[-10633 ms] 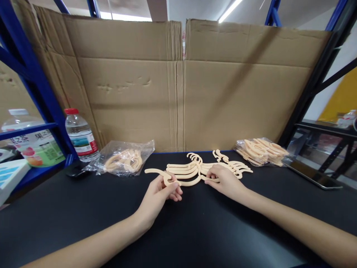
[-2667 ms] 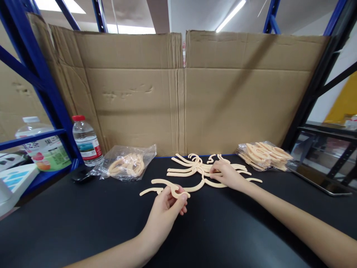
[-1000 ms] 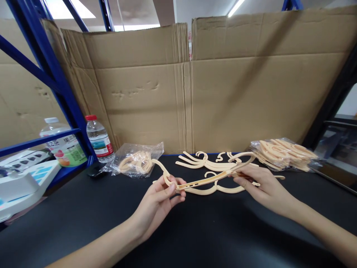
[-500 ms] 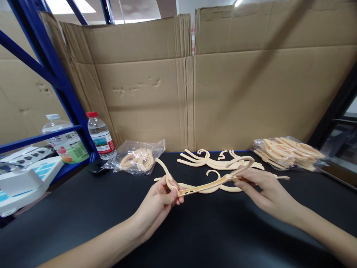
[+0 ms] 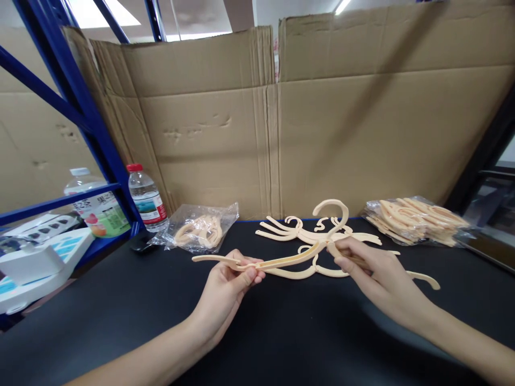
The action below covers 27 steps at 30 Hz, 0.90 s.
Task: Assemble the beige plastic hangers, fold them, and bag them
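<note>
A cream plastic folding hanger [image 5: 292, 259] is held up between my two hands, its hook standing upward. My left hand [image 5: 231, 281] is closed in a pinch on the hanger's left arm, at the joint where a slim end piece sticks out to the left. My right hand [image 5: 368, 268] is wrapped round the other arm just right of the hook, and its fingers hide part of it. Beyond that hand a curved end pokes out to the right. Behind and below the held hanger, another cream hanger [image 5: 295, 274] lies on the black table [image 5: 281, 338].
Several more hangers [image 5: 281, 231] lie stacked at the back. Plastic bags of hanger parts rest at the left [image 5: 201, 228] and right [image 5: 414, 217]. A red-capped water bottle [image 5: 147, 201] stands by the blue rack [image 5: 90, 134]. Cardboard [image 5: 209, 128] walls off the rear.
The held hanger has turned so its hook points up rather than lying over to the right. Its left end piece has swung down from upright to nearly level. Both hands keep their hold.
</note>
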{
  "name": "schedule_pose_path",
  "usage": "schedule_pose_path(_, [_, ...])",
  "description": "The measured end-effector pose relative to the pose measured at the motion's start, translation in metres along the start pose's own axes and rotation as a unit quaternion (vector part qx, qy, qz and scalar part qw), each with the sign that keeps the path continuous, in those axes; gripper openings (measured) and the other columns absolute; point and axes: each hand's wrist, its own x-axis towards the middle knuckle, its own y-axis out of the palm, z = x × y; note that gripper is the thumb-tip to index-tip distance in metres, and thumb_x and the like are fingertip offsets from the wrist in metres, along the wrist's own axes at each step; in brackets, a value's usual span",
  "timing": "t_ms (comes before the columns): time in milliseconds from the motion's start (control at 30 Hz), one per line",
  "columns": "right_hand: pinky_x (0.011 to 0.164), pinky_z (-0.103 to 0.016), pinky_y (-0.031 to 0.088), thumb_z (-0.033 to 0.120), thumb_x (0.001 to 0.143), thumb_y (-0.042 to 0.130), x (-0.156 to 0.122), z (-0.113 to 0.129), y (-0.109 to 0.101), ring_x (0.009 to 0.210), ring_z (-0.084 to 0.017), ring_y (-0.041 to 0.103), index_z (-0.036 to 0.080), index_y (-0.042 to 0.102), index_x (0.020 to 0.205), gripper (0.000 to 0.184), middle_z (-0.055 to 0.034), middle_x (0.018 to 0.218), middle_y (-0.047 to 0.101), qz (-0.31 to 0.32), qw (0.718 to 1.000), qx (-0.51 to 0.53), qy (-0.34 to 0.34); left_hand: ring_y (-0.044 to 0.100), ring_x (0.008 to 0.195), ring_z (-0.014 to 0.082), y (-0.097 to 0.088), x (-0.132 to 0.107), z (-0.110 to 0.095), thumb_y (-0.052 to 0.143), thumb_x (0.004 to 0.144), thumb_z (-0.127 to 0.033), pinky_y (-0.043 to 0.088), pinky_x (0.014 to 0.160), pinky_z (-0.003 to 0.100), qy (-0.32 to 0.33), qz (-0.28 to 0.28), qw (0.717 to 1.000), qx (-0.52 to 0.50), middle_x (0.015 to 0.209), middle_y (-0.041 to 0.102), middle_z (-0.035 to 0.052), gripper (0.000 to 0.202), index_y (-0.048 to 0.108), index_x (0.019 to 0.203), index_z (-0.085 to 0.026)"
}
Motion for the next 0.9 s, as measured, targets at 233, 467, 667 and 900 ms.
schedule_pose_path(233, [0.059,-0.026,0.043,0.036,0.094,0.039,0.006,-0.01,0.005,0.062,-0.015,0.055,0.023,0.049,0.096,0.015,0.0018,0.066,0.056,0.015,0.996,0.057,0.06,0.067,0.072,0.0118,0.006,-0.005,0.001,0.084,0.063,-0.028,0.054,0.072,0.02,-0.036,-0.057,0.998,-0.002,0.079,0.069,0.0015,0.029,0.062,0.076,-0.014])
schedule_pose_path(467, [0.067,-0.029,0.045,0.029,0.092,0.039,0.009,-0.018,0.008,0.07,-0.018,0.06,0.022,0.05,0.09,0.013,-0.0006,0.071,0.062,0.061,0.995,0.024,0.076,0.067,0.067,0.0156,0.021,-0.03,0.006,0.065,0.079,-0.033,0.054,0.063,0.025,-0.058,0.188,0.933,0.302,0.08,0.069,0.0072,0.032,0.055,0.056,-0.014])
schedule_pose_path(667, [0.064,-0.028,0.043,0.023,0.092,0.04,0.001,-0.018,0.023,0.07,-0.016,0.055,0.021,0.051,0.083,0.015,-0.0015,0.078,0.058,0.102,0.994,-0.014,0.048,0.034,0.133,0.0309,0.016,-0.039,0.0,0.057,0.085,-0.029,0.032,0.108,0.051,0.235,0.314,0.665,0.636,0.14,0.047,0.01,0.045,0.051,0.13,-0.02])
schedule_pose_path(900, [0.072,-0.031,0.042,0.005,0.081,0.049,0.0,-0.018,0.027,0.084,-0.02,0.052,0.019,0.056,0.078,0.016,-0.0032,0.081,0.059,0.131,0.986,-0.102,0.008,0.031,0.136,0.0311,0.009,-0.032,0.005,0.048,0.09,-0.044,0.027,0.109,0.057,0.169,0.296,0.627,0.701,0.15,0.032,0.0084,0.062,0.029,0.144,-0.022])
